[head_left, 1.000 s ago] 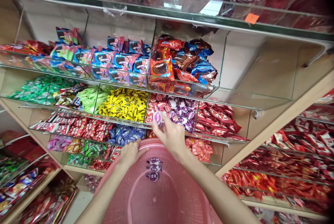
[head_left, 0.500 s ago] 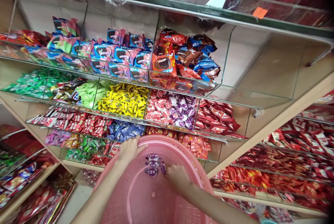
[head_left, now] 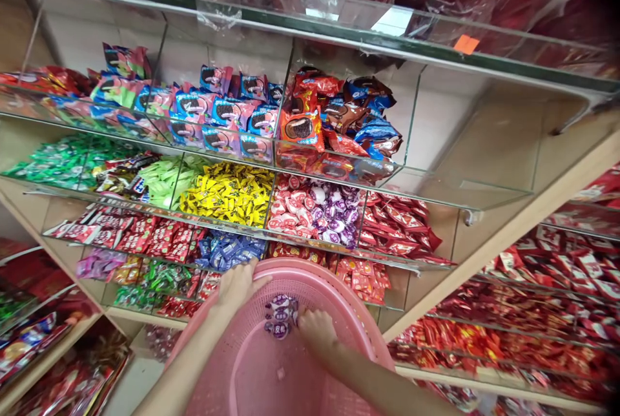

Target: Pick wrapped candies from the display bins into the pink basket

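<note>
A pink plastic basket [head_left: 339, 287] with perforated walls fills the lower middle of the view. My left hand [head_left: 239, 285] grips its far left rim, thumb over the edge. Inside, several purple and white wrapped candies [head_left: 279, 316] lie against the far wall. Just right of them is my right hand [head_left: 316, 332], its fingers curled; whatever they hold, if anything, is hidden.
Behind the basket stand glass shelves [head_left: 339, 174] with yellow candies [head_left: 227, 193], purple candies [head_left: 336, 212] and packaged cookies [head_left: 300, 128]. A wooden upright [head_left: 508, 228] slants at right, with red packets [head_left: 533, 300] beyond it.
My right hand has shifted slightly left, closer to the purple candies, and a candy beside its fingers no longer shows. The shelves appear a little lower in view. My left hand keeps the rim.
</note>
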A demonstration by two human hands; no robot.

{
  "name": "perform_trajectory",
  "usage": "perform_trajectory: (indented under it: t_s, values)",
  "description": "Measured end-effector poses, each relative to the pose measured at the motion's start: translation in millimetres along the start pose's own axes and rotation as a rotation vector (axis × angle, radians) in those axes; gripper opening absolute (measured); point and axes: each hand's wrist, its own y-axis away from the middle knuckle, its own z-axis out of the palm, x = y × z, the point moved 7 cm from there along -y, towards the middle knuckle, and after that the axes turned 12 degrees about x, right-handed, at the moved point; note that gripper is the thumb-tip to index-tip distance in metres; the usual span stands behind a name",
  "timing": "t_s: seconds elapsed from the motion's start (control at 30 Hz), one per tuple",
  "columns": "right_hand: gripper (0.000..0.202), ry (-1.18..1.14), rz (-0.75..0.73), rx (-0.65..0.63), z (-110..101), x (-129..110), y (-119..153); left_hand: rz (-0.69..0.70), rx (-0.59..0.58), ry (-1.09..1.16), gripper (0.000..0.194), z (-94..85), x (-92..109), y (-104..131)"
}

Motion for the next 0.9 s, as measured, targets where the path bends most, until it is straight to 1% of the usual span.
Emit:
perform_trajectory:
  t_s: [0.1, 0.17, 0.23, 0.27, 0.3, 0.37, 0.47, 0.57, 0.6, 0.67, 0.7, 0.77, 0.9]
  values:
    - [0.023, 0.008, 0.007, 0.02, -1, -1, -1, -0.005, 0.0, -0.01, 0.064, -0.2, -1, 1]
    - [0.026, 0.014, 0.008, 0.037, -6, -2, 0, -0.013, 0.005, -0.021, 0.064, -0.4, -2, 1]
    - [0.031, 0.015, 0.008, 0.067, -19, -3, 3, -0.016, 0.002, -0.02, 0.064, -0.1, -2, 2]
    - [0.034, 0.015, 0.007, 0.085, -28, -3, 4, -0.012, 0.001, -0.015, 0.063, -0.1, -2, 2]
    - [0.037, 0.015, 0.005, 0.109, -41, -3, 6, -0.01, -0.004, -0.011, 0.063, 0.0, -2, 2]
    - [0.038, 0.012, 0.002, 0.176, -75, 0, 8, -0.01, -0.009, -0.01, 0.063, 0.0, -3, 2]
    - [0.035, -0.011, 0.028, 0.341, -142, 14, 5, -0.012, -0.004, 0.0, 0.062, -0.9, -3, 2]
    - [0.037, 0.01, 0.134, 0.554, -207, 37, -6, -0.008, -0.01, 0.007, 0.06, -1.4, -2, 2]
    - [0.038, 0.049, 0.18, 0.613, -224, 45, -12, -0.011, -0.014, 0.003, 0.06, -1.3, -2, 2]
    - [0.038, 0.145, 0.26, 0.687, -248, 58, -27, -0.018, -0.016, -0.003, 0.061, -1.5, -3, 3]
    - [0.038, 0.186, 0.293, 0.706, -256, 62, -35, -0.021, -0.016, -0.004, 0.061, -1.5, -3, 3]
    - [0.04, 0.231, 0.326, 0.727, -264, 68, -51, -0.021, -0.012, -0.003, 0.063, -0.8, -3, 3]
    - [0.043, 0.233, 0.297, 0.728, -266, 70, -76, -0.016, 0.021, 0.001, 0.063, 1.0, -4, 2]
